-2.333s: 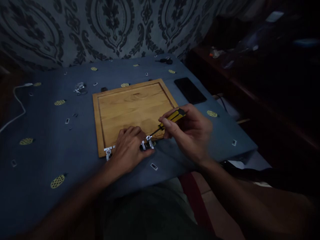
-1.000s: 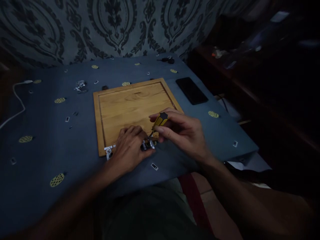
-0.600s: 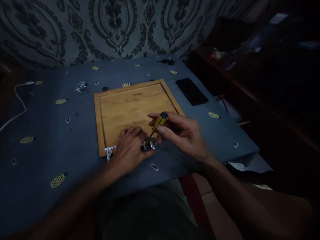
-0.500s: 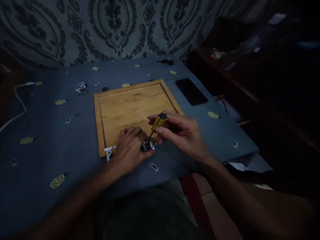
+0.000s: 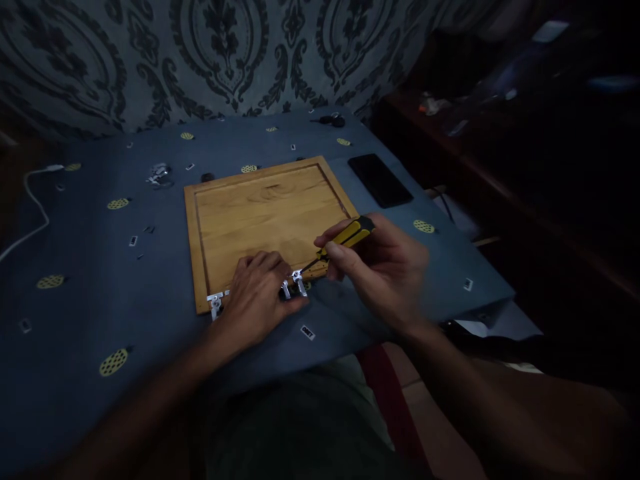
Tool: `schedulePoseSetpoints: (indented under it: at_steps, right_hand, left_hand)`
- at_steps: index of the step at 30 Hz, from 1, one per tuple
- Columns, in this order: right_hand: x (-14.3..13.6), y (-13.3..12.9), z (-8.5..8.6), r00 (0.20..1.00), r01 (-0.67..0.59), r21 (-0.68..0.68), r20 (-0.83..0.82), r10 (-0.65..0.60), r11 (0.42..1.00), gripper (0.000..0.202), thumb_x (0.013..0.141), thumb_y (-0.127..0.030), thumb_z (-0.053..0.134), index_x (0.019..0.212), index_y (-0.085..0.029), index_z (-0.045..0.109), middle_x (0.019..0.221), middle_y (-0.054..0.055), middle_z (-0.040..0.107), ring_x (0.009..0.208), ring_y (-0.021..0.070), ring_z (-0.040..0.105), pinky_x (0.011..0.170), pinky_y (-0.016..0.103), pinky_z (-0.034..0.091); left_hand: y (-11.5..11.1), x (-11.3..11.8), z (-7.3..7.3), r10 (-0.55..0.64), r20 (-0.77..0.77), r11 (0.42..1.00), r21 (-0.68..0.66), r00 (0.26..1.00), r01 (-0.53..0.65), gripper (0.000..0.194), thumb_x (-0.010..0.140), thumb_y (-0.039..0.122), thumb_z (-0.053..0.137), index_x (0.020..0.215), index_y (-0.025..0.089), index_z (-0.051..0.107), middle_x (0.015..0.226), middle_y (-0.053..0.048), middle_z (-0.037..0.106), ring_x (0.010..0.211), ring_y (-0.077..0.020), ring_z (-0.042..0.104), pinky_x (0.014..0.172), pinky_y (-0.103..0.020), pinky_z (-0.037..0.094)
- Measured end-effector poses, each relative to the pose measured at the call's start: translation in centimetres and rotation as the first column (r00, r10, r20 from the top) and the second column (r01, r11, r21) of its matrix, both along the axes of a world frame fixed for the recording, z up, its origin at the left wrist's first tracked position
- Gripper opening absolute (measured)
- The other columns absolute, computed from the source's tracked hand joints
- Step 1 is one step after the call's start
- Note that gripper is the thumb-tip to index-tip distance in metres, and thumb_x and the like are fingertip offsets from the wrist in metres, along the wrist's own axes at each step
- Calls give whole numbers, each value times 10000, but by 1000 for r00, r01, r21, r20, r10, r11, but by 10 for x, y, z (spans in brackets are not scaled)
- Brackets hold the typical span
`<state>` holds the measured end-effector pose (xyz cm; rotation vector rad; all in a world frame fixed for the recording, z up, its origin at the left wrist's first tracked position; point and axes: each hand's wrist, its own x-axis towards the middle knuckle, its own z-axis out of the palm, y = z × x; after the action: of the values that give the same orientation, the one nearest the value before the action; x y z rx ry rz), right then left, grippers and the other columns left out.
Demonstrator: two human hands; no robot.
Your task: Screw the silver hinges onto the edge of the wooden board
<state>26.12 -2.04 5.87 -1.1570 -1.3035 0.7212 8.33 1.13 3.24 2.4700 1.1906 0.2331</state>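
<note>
My right hand (image 5: 385, 267) grips a yellow-and-black screwdriver (image 5: 350, 233), which leans with its handle up to the right. Its thin tip points down at a silver metal hinge (image 5: 299, 280) on the near edge of a wooden panel (image 5: 260, 220). My left hand (image 5: 260, 287) is curled over that edge, fingers on the wood and thumb below, holding the hinge partly hidden beside it. A second metal hinge (image 5: 215, 303) sits at the panel's near left corner. Whether the tip sits in a screw is too small to tell.
The panel lies on a blue patterned tablecloth (image 5: 150, 287). A black phone (image 5: 380, 180) lies to its right, and loose metal hardware (image 5: 159, 175) is at the back left. Small dark pieces (image 5: 149, 229) lie to the left, a white cable (image 5: 35, 193) farther out.
The screwdriver has tilted over, its handle moving right and away from my left hand. My right hand has moved slightly right with it. My left hand stays at the panel's edge.
</note>
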Motion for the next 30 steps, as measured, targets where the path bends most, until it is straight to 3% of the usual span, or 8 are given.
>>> schedulePoseSetpoints:
  at_steps: [9,16,23,26,30]
  right_hand:
    - [-2,5,-8,999,-41,-38,-1,41,998,236,869,-419,782,846,-234,639,774,-32,697,497,95,611,477,264,505]
    - [-2,8,-12,997,-69,-17,-18,69,997,160,867,-283,781,821,-228,638,738,-52,663,503,81,612,487,237,499]
    - [1,5,-5,988,-154,-62,12,155,986,130,923,-288,714,1040,-231,722,894,-19,699,543,73,633,556,243,549]
    - [2,4,-3,981,-185,-58,55,189,981,112,939,-298,695,1007,-213,725,927,5,692,561,86,653,548,249,546]
    - [1,6,-2,976,-209,-66,43,212,976,172,869,-349,792,884,-204,700,821,-16,670,552,94,647,512,239,530]
  left_hand:
    - [1,0,0,-15,-12,1000,6,1000,15,295,857,393,823,1040,187,717,1070,-55,685,1053,-286,614,906,-433,439]
    - [0,1,2,-2,-32,1000,-6,999,2,310,855,391,824,1071,193,724,1074,-59,684,1060,-290,619,921,-438,449]
    - [0,0,0,-7,-31,1000,12,999,8,289,863,392,815,1026,177,712,1084,-68,683,1063,-296,619,925,-447,456]
    - [0,1,0,-3,-32,1000,9,999,4,288,857,395,819,1020,183,711,1087,-66,685,1065,-295,618,924,-446,453]
    - [0,0,-1,-3,-17,1000,-3,1000,3,290,869,387,807,1065,194,712,1123,-69,687,1113,-307,611,942,-457,448]
